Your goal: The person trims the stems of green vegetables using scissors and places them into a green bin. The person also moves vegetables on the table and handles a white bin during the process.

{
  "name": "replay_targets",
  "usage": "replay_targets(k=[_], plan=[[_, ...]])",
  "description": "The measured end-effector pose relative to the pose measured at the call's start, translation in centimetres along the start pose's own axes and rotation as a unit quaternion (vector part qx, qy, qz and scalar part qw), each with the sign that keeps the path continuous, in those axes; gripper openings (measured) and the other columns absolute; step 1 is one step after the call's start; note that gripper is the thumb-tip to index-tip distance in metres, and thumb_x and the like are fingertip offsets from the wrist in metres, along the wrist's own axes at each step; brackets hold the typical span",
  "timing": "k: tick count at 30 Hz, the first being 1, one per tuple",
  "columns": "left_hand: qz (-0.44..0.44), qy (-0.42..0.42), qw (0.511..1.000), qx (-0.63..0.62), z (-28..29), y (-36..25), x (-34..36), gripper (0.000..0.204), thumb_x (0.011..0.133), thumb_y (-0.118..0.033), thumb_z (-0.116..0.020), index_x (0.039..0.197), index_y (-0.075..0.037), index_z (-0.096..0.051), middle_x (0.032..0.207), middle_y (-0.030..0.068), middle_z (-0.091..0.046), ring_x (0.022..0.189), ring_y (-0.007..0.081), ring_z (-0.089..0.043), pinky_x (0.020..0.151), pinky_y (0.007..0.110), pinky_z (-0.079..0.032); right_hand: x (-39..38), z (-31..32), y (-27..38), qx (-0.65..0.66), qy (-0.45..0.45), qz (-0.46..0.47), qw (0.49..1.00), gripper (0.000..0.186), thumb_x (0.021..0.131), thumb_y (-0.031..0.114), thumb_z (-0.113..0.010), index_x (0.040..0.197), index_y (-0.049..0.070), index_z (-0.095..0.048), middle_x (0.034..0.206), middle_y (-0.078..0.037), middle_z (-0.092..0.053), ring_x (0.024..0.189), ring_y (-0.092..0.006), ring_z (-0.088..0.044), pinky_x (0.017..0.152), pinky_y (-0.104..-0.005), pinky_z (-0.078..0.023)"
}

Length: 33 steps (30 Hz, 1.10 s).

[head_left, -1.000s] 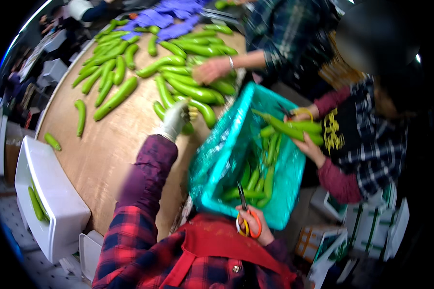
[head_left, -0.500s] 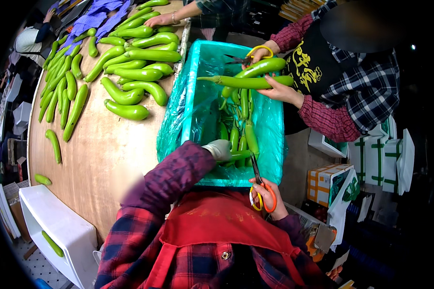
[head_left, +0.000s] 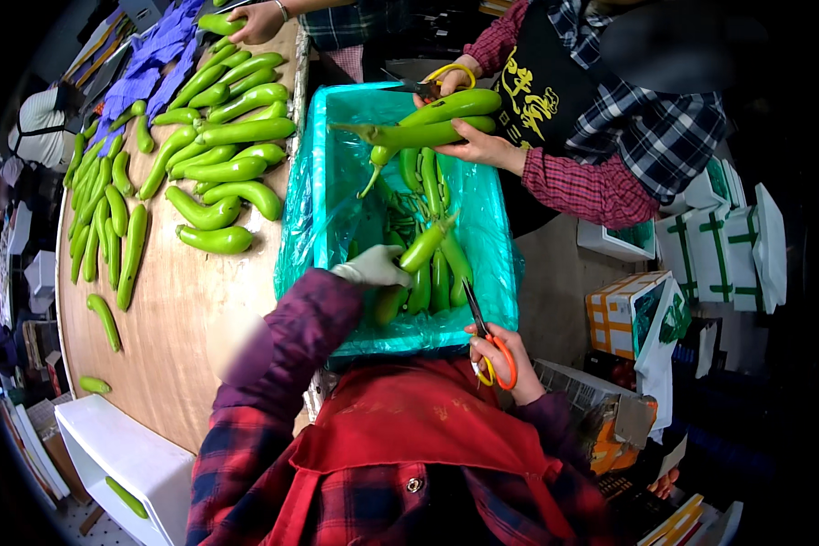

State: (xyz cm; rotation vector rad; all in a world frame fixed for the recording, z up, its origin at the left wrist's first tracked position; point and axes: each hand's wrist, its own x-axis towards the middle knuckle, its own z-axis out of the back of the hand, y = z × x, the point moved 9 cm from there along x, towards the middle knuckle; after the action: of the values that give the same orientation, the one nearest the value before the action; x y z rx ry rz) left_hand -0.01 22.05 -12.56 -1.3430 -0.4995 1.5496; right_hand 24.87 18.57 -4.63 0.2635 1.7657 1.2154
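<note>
Scissors (head_left: 479,318) point forward in right hand (head_left: 523,369); left hand (head_left: 376,266) clasps an eggplant (head_left: 425,244).

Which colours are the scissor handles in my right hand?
One orange handle and one yellow handle, best seen in the head view.

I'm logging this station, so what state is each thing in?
Left hand: gloved, gripping an eggplant
Right hand: bare, holding scissors
Scissors: blades look closed
Tub: open, plastic-lined, partly filled
Table eggplants: lying loose
White box: open, eggplant inside
Co-worker's scissors: blades look parted
Co-worker's eggplants: in hand
</note>
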Motion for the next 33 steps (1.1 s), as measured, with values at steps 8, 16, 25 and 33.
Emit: replay_targets(k=[8, 16, 25, 33], plan=[[-0.024, 0.143, 0.869, -0.473, 4.4, -1.2, -6.7, 0.044, 0.092, -0.040, -0.052, 0.118, -0.005, -0.049, 0.089, 0.0131, -0.061, 0.063, 0.0255, -0.061, 0.054, 0.035, -0.052, 1.0, -1.1, 2.8, -0.084, 0.009, 0.050, 0.995, 0.025, 0.094, 0.018, -0.057, 0.110, -0.002, -0.060, 0.069, -0.001, -0.057, 0.060, -0.0059, -0.053, 0.055, -0.0208, -0.042], [-0.027, 0.220, 0.808, -0.546, 1.0, -1.0, -10.2, 0.046, 0.093, -0.040, -0.049, 0.119, -0.002, -0.050, 0.088, 0.0147, -0.061, 0.058, 0.0244, -0.060, 0.046, 0.032, -0.050, 3.4, -2.8, 3.1, -0.108, 0.020, 0.092, 0.990, 0.034, 0.093, 0.026, -0.061, 0.114, -0.001, -0.059, 0.077, 0.000, -0.056, 0.068, -0.0063, -0.052, 0.060, -0.0218, -0.043], [-0.019, 0.235, 0.836, -0.496, -1.1, -3.5, -14.1, 0.051, 0.089, -0.039, -0.054, 0.124, -0.002, -0.047, 0.085, 0.0143, -0.060, 0.053, 0.0211, -0.058, 0.047, 0.030, -0.047, 3.3, -3.2, 4.1, -0.145, 0.053, 0.105, 0.982, 0.035, 0.094, 0.023, -0.060, 0.120, -0.001, -0.056, 0.084, -0.001, -0.059, 0.075, -0.0072, -0.054, 0.064, -0.0229, -0.045], [0.050, 0.213, 0.881, -0.420, -2.6, -3.1, -15.4, 0.053, 0.087, -0.039, -0.061, 0.121, 0.000, -0.049, 0.083, 0.0134, -0.061, 0.056, 0.0195, -0.058, 0.050, 0.029, -0.047, 4.0, -2.8, 1.9, -0.201, 0.038, 0.089, 0.975, 0.028, 0.090, 0.024, -0.066, 0.103, -0.001, -0.063, 0.067, 0.002, -0.054, 0.058, -0.0053, -0.049, 0.051, -0.0223, -0.040]])
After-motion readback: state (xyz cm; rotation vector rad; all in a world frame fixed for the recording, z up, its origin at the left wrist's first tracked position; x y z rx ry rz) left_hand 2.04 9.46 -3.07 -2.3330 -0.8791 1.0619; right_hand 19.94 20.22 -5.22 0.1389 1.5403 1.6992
